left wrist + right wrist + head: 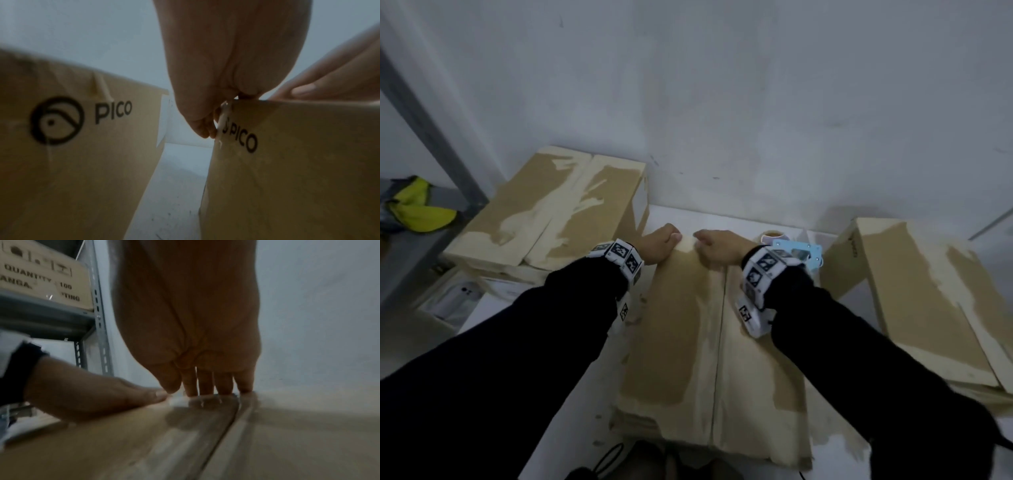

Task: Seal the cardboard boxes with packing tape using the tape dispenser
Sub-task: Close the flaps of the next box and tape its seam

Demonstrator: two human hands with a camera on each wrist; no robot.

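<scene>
The middle box (709, 359) lies flat in front of me, flaps shut, their seam running away from me toward the wall, I'd say so the tape can follow it in one pull; a second box (558, 209) stands to the left of it and a third box (928, 301) to the right, both near, probably waiting their turn; my left hand (659, 245) is at the far left corner of the middle box, fingers curled over the edge and gripping it, thumb flat on top, I think to stop it sliding; my right hand (717, 248) rests at the far edge beside the seam, fingers straight, tips pressing down, holding nothing; the tape dispenser (796, 251) sits just right of the box's far end, behind my right wrist, within easy reach.
</scene>
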